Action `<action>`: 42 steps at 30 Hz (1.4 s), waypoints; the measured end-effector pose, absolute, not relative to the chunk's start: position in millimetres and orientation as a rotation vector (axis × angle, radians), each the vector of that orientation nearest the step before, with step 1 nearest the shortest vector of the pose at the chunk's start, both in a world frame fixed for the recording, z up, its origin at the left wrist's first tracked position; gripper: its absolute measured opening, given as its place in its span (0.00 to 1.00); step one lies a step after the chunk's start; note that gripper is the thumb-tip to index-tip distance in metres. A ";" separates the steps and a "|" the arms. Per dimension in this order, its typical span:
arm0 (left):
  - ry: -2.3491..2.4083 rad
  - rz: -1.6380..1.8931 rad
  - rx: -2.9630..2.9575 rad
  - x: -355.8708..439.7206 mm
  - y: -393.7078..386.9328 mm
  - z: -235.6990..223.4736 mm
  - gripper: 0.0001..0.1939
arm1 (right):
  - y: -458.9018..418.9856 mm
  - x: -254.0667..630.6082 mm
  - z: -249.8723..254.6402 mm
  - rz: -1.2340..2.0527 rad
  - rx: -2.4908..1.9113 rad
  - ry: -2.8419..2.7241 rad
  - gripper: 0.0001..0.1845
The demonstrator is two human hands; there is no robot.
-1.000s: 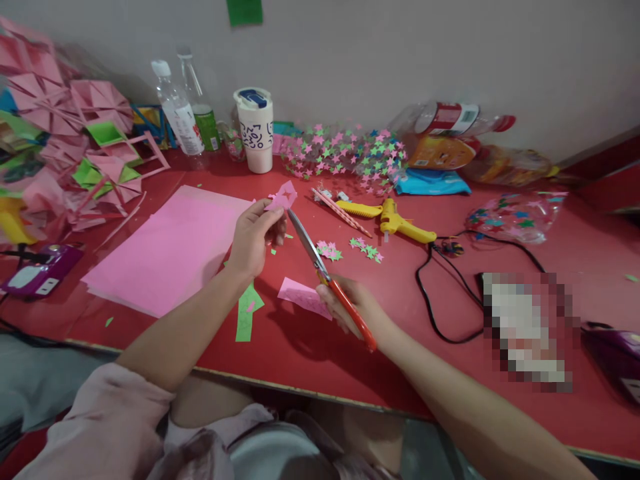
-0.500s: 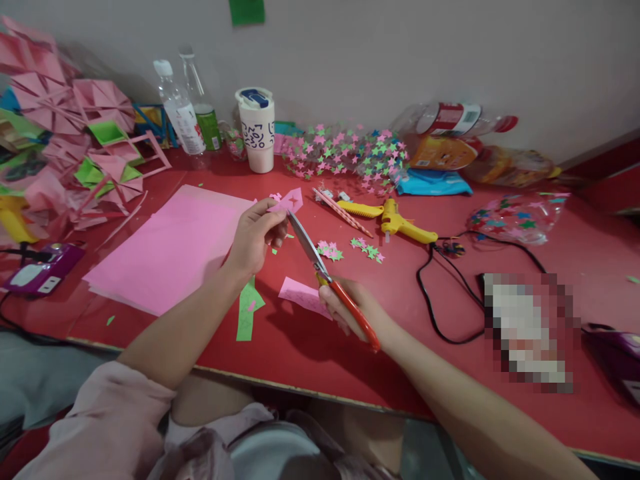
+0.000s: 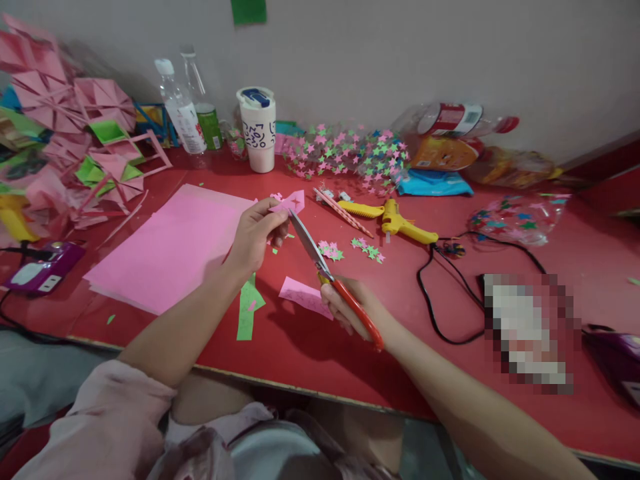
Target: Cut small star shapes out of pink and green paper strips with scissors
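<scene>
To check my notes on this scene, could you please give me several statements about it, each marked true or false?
1. The left hand pinches a small pink paper piece. True.
2. The right hand holds scissors. True.
3. The scissors have an entirely blue handle. False: the visible outer part is red.
4. A white cup stands upright. True.
5. The cup is plain, without markings. False: it bears dark markings.

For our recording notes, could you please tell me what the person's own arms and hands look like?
The left hand and right hand are ungloved, and no watch or bracelet shows. A loose, pale pink sleeve leaves the left forearm bare; no sleeve shows on the right arm.
</scene>
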State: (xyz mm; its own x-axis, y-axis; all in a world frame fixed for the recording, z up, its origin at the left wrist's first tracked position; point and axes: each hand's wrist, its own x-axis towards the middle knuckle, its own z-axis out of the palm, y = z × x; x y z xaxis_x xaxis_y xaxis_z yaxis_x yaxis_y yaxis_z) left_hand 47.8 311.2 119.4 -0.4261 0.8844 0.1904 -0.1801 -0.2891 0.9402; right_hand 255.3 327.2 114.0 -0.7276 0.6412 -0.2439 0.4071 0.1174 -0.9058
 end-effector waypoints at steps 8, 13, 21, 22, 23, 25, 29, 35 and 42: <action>1.169 1.799 0.930 46.7 311.0 121.3 0.06 | 326.2 254.0 116.2 1.663 -1.027 -2.172 0.27; 1.142 1.809 0.926 47.2 311.3 121.3 0.06 | 327.7 253.6 114.7 1.657 -1.031 -2.176 0.26; 1.136 1.837 0.920 49.1 310.4 120.9 0.06 | 325.9 253.5 113.9 1.645 -1.058 -2.168 0.26; 1.131 1.839 0.916 49.5 310.4 120.8 0.06 | 325.6 253.3 113.7 1.644 -1.061 -2.165 0.26; 1.124 1.841 0.910 50.1 310.4 120.7 0.06 | 325.5 253.2 113.1 1.645 -1.065 -2.162 0.25; 1.108 1.846 0.902 51.2 310.3 120.7 0.06 | 325.9 253.3 111.1 1.665 -1.065 -2.156 0.25; 1.107 1.850 0.904 53.1 310.1 121.1 0.05 | 328.2 255.0 105.7 1.744 -1.039 -2.145 0.24; 1.113 1.855 0.917 54.1 309.7 120.6 0.05 | 330.5 257.5 103.3 1.718 -1.017 -2.188 0.26; 1.079 1.870 0.926 54.2 309.7 118.4 0.05 | 329.6 256.3 103.6 1.781 -1.071 -2.126 0.25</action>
